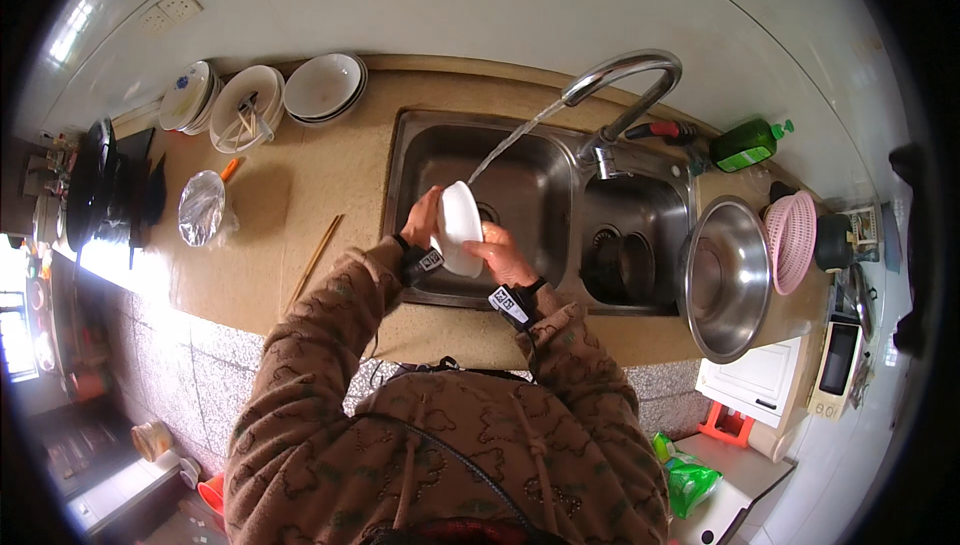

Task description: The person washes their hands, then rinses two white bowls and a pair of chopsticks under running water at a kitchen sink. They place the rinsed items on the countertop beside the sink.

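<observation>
A white bowl (pixel 460 230) is tilted on its side above the left basin of the stainless steel sink (pixel 517 162). My left hand (pixel 422 219) grips it from the left, its fingers partly hidden behind the bowl. On the right, my right hand (pixel 504 254) holds the lower rim with the thumb on the near face. Water (pixel 517 140) runs from the chrome faucet (pixel 626 76) and meets the bowl near its top edge. In the right basin a dark round pan or pot (pixel 636 267) rests by the drain.
Stacked plates (pixel 187 95), a bowl holding utensils (pixel 244 114) and more stacked bowls (pixel 324 86) line the wall. Chopsticks (pixel 319 252) and a plastic-covered bowl (pixel 201 207) are left. A steel basin (pixel 727 282), pink colander (pixel 791 245) and green soap bottle (pixel 746 146) stand right.
</observation>
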`<move>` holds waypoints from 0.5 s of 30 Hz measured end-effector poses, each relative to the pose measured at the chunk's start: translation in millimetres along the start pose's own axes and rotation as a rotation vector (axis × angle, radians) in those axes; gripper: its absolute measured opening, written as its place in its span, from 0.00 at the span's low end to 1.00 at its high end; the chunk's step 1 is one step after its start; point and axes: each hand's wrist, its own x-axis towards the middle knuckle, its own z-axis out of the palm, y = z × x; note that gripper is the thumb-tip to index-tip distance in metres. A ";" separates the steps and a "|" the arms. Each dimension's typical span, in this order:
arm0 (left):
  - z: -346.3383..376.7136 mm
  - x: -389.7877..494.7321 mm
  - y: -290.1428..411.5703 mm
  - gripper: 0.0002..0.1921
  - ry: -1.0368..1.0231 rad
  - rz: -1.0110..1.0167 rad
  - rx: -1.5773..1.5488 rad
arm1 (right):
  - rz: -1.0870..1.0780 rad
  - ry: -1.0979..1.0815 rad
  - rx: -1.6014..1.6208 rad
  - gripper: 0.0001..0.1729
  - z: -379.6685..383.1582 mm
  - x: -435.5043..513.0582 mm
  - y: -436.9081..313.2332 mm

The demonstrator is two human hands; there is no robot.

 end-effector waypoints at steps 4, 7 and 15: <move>25.4 -19.6 28.5 0.33 -0.111 -0.459 -1.293 | -0.181 0.082 -0.330 0.18 0.1 5.9 -4.9; 16.8 -26.3 68.5 0.36 -0.178 -0.514 -1.369 | -0.213 0.106 -0.730 0.21 -4.9 11.2 -8.1; 13.6 -33.0 84.7 0.18 0.189 -0.650 -0.798 | -0.184 0.036 -0.697 0.20 8.7 13.5 5.9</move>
